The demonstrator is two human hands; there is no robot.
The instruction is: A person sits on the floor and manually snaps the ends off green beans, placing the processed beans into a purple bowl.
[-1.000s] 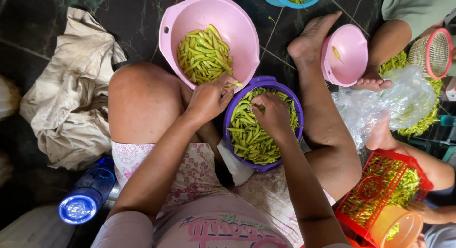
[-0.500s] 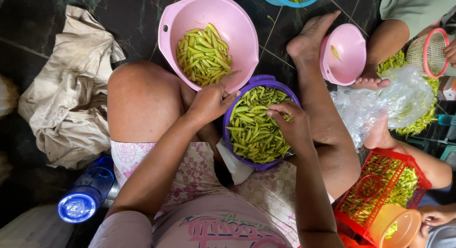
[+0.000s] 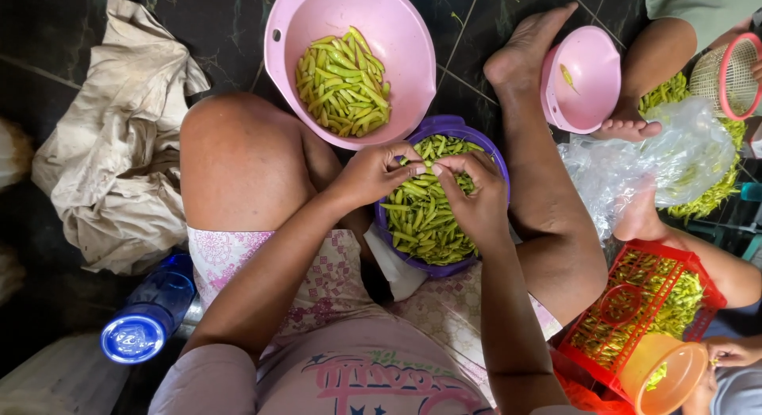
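A purple bowl [image 3: 492,157] full of green bean pods sits between my legs. Over it my left hand [image 3: 371,175] and my right hand [image 3: 475,194] meet at the fingertips, both pinching one green pod [image 3: 425,169]. Just beyond stands a large pink bowl [image 3: 305,26] holding a heap of green pods [image 3: 343,84]. My bare foot [image 3: 525,46] rests to the right of that bowl.
A small pink bowl [image 3: 587,65] lies right of my foot, next to another person's foot [image 3: 627,129]. A clear plastic bag [image 3: 675,165] of pods, a red basket [image 3: 635,304], an orange cup [image 3: 663,371], crumpled beige cloth [image 3: 119,153] and a blue bottle [image 3: 147,316] surround me.
My right hand lifted out of the purple bowl and came to meet my left hand above it. Both now pinch one pod.
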